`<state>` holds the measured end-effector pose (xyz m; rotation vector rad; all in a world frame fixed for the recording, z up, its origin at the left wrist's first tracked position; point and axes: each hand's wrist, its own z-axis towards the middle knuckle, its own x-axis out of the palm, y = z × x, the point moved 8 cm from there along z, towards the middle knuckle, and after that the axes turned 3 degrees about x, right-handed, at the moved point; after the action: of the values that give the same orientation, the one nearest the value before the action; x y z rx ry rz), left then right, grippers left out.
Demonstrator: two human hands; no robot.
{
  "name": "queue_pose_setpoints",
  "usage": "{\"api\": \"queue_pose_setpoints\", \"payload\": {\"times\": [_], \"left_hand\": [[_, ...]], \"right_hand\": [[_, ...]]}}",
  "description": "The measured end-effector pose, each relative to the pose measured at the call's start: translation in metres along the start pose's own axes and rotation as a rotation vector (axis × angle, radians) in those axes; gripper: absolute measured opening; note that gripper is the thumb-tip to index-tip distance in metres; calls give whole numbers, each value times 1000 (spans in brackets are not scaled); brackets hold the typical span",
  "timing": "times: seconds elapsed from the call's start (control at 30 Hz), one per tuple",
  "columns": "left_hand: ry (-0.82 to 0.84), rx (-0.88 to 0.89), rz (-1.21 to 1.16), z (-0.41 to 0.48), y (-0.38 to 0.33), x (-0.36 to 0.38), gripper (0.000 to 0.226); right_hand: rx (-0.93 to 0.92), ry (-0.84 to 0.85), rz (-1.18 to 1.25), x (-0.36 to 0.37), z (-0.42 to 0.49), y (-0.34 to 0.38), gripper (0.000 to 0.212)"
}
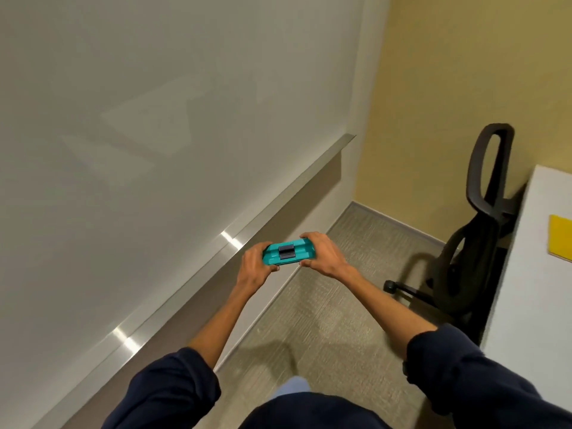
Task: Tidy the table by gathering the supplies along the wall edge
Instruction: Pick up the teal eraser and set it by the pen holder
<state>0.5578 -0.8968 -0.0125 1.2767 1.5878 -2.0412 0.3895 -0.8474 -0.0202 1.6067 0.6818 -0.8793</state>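
Left hand (258,261) and right hand (322,252) grip opposite ends of a teal tray (289,250), held level in front of the metal whiteboard ledge (278,199). Dark block (286,252) sits mid-tray. Black chair (470,243) beside white desk (535,289); yellow pad (561,238) on desk.

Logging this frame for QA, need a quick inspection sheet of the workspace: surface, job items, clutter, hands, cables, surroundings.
Surface: white table, only its left part in view at the right edge.
Job's things: teal tray with a dark block in its middle, held in the air over the carpet, beside the whiteboard ledge, away from the table.
Clutter: yellow pad lying on the table.
Grippers: left hand and right hand each grip one end of the tray.
Cables: nothing seen.
Surroundings: whiteboard on the left, black office chair against the table, yellow wall, grey carpet.
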Motion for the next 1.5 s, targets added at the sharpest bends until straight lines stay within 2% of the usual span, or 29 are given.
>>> {"api": "queue_pose_setpoints", "payload": {"times": [0.27,0.67,0.87,1.07,1.23,1.5], "left_hand": [[174,262,115,132,-65,53,56],[358,489,241,353,-149,126,64],[392,577,250,421,-186,149,63],[445,659,302,468,-213,188,58],[415,738,412,518,-241,219,57],[421,783,478,645,-324,282,61]], "right_hand": [[170,-80,-39,-57,56,-91,66],[360,-206,-143,-174,191,-199,55],[430,-283,-200,-211,233,-238,49],[522,-290,-170,-230,258,-282,52],[582,-271,-175,-253,295,-326,56],[641,-234,-284,-343,380,-422,59]]}}
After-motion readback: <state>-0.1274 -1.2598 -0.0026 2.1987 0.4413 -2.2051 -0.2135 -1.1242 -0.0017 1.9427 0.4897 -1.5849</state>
